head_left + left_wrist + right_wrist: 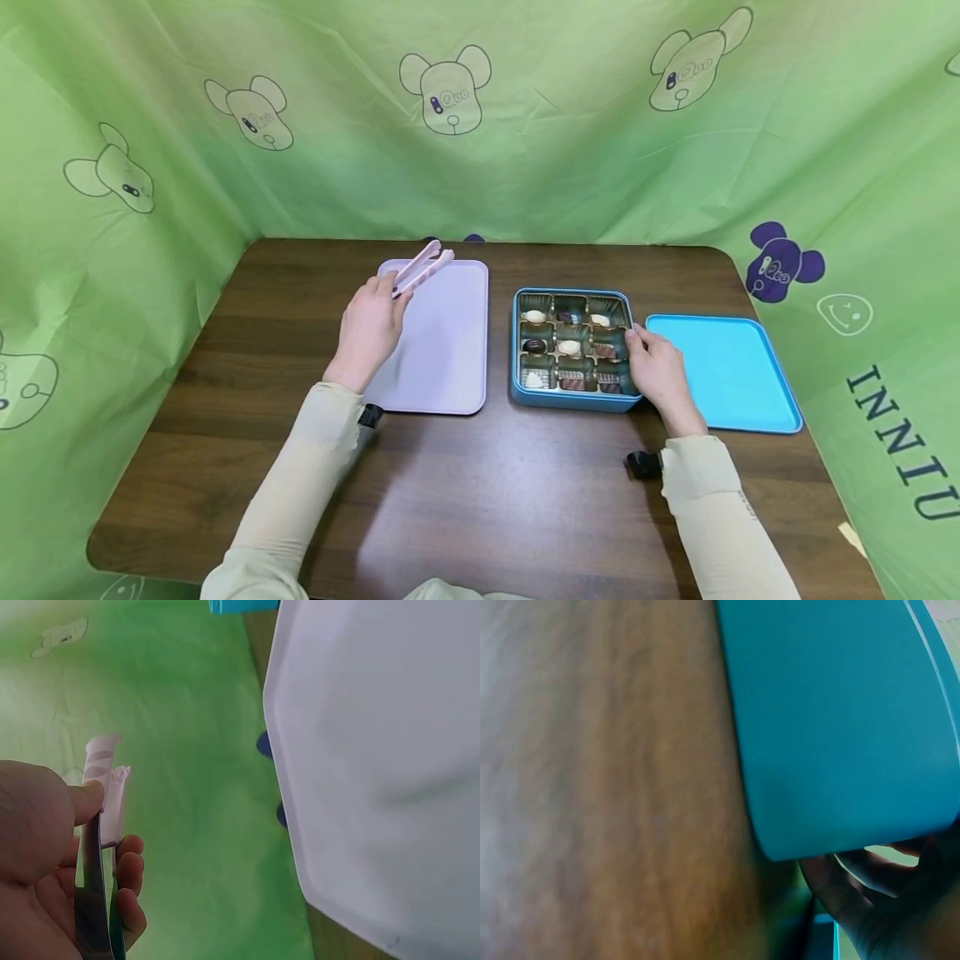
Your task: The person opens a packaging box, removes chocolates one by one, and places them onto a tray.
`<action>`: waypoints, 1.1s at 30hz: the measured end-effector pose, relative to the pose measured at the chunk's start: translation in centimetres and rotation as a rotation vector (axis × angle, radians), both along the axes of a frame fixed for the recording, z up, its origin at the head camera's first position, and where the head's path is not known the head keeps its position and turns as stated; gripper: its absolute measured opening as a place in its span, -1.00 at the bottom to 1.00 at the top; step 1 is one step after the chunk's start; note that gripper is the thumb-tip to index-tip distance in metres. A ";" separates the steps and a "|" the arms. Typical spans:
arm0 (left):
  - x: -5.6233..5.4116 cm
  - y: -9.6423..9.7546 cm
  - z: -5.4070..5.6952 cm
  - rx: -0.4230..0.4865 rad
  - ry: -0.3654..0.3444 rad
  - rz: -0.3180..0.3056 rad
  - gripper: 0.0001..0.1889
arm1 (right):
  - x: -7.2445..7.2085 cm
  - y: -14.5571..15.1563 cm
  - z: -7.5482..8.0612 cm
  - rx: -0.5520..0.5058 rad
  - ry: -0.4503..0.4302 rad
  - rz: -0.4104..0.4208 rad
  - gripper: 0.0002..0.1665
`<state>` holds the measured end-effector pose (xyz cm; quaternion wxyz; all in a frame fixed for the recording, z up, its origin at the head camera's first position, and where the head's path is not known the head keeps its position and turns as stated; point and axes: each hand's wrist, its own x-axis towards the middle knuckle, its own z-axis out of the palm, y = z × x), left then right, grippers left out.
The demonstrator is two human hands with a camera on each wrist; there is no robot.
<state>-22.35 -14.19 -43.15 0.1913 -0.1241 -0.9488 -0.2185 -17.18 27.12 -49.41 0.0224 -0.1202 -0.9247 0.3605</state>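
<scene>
— Which step is shown?
— Apparently, steadying: on the bench, the chocolate box is grasped at its right wall by the right hand. Farther off, pink-tipped tongs are gripped by the left hand above the lilac tray. Next, tongs brought boxward would seem required.
— What differs between views?
— Metal shanks are exposed by the left-wrist view; chocolates, by the head view alone.

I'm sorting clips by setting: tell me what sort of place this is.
Probably a makeshift recording booth: printed green cloth hangs behind and on both sides of a wooden table, and a small black device, perhaps a camera, sits at each wrist.
</scene>
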 end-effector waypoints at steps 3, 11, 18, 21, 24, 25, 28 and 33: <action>0.1 0.7 -0.2 0.004 0.003 -0.020 -0.59 | -0.1 0.0 0.0 -0.037 -0.017 -0.019 -0.31; 0.2 2.3 -0.9 -0.007 -0.026 -0.040 -0.55 | 0.1 -0.3 -0.1 -0.166 -0.012 -0.098 -0.32; 0.4 3.5 -1.1 -0.010 -0.029 -0.090 -0.55 | 0.2 -0.7 -0.6 -0.212 0.109 -0.182 -0.43; 0.4 4.0 -1.0 -0.009 -0.040 -0.107 -0.55 | 0.2 -0.8 -0.8 -0.194 0.152 -0.200 -0.47; 0.5 4.4 -1.0 -0.010 -0.057 -0.117 -0.55 | 0.2 -0.8 -0.7 -0.170 0.167 -0.195 -0.48; 0.5 4.6 -0.9 -0.011 -0.064 -0.120 -0.55 | 0.2 -0.9 -0.7 -0.166 0.169 -0.191 -0.48; 0.4 5.1 -0.8 -0.029 -0.081 -0.138 -0.55 | 0.2 -0.9 -0.5 -0.161 0.165 -0.182 -0.47; 0.1 6.0 -0.8 -0.087 -0.103 -0.179 -0.55 | 0.2 -1.0 -0.6 -0.178 0.150 -0.185 -0.47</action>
